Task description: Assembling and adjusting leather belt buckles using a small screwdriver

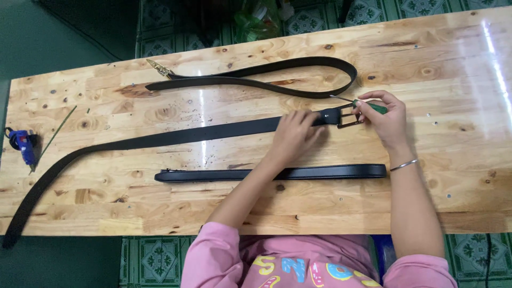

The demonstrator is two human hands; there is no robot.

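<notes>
A long black belt (160,140) lies across the wooden table (458,176), its metal buckle (349,115) near the middle right. My left hand (292,134) presses flat on the strap just left of the buckle. My right hand (385,114) grips a green-handled screwdriver (368,105) whose thin shaft points left over the buckle end. A silver bangle (404,165) circles my right wrist.
A second black belt (277,74) with a brass clasp (159,68) lies looped at the back. A third black strap (277,173) lies straight near me. A blue glue gun (24,145) and a thin green stick (53,138) rest at the left edge. A green bottle (257,21) stands beyond the table.
</notes>
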